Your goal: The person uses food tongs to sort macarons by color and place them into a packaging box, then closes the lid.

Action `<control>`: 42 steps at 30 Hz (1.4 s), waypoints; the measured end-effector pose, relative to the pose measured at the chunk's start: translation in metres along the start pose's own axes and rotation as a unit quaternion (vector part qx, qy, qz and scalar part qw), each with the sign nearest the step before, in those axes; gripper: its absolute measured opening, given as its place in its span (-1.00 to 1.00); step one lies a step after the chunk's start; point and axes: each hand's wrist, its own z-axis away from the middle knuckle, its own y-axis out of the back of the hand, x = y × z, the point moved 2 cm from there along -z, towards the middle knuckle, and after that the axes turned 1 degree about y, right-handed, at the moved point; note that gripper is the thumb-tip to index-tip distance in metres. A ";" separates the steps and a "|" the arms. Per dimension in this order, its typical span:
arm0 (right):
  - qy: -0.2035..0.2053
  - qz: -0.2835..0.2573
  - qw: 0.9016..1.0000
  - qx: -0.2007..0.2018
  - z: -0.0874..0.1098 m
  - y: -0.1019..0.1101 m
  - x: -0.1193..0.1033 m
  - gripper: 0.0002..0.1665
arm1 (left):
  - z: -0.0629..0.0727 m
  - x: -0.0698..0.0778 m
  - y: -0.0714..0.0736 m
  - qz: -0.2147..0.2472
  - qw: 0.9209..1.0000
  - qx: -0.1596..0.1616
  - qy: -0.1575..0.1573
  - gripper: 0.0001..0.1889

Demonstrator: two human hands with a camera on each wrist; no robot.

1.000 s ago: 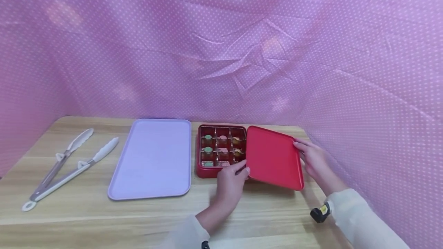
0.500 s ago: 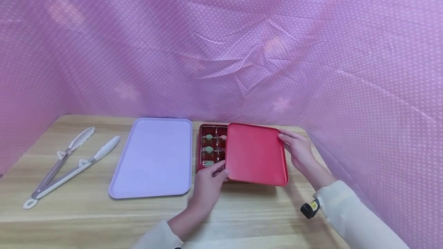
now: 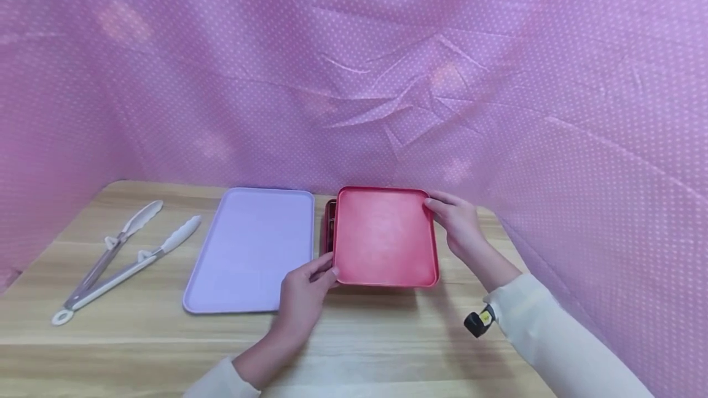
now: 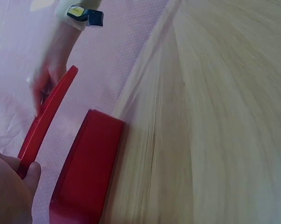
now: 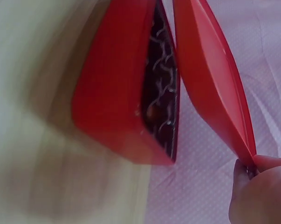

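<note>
A square red lid (image 3: 385, 237) is held by both hands above a red box (image 4: 86, 168), with a gap between lid and box in both wrist views. My left hand (image 3: 302, 293) pinches its near left corner between thumb and fingers. At the far right corner my right hand (image 3: 458, 221) grips the rim. In the head view the lid hides nearly all of the box; only a strip of its left side shows. The right wrist view looks in past the box wall (image 5: 114, 79) at a divided insert (image 5: 161, 79) inside.
Left of the box lies a lavender tray (image 3: 254, 250), its right edge close to the box. Grey and white tongs (image 3: 118, 263) rest spread at the far left of the wooden table (image 3: 387, 349). A pink dotted cloth (image 3: 332, 78) hangs behind and at the sides.
Both hands have carried the red lid leftward, from right of the box to over it. The compartments with green, pink and yellow pieces, seen earlier, are now covered from the head view.
</note>
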 end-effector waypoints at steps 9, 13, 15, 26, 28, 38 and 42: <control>0.003 0.103 0.994 -0.018 0.003 -0.014 -0.009 -0.51 | -0.001 -0.008 0.014 0.008 0.999 0.020 0.027 -0.60; -0.003 0.139 0.990 -0.022 0.004 -0.016 -0.011 -0.52 | -0.001 -0.010 0.017 0.013 0.999 0.018 0.031 -0.58; -0.011 0.139 0.990 -0.024 0.004 -0.016 -0.012 -0.52 | -0.001 -0.010 0.017 0.020 0.999 0.013 0.032 -0.57; -0.024 0.087 0.995 -0.035 0.005 -0.016 -0.015 -0.51 | -0.003 -0.010 0.016 0.078 0.995 -0.001 0.054 -0.57; -0.020 0.080 0.996 -0.040 0.005 -0.016 -0.018 -0.50 | -0.005 -0.008 0.017 0.093 0.994 0.004 0.063 -0.59; 0.010 -0.058 0.997 -0.048 0.022 -0.021 -0.066 -0.82 | -0.033 0.019 0.031 0.157 0.985 0.002 0.070 -0.59; 0.017 -0.119 0.991 -0.057 0.034 -0.024 -0.086 -0.83 | -0.053 0.025 0.036 0.162 0.984 -0.008 0.078 -0.60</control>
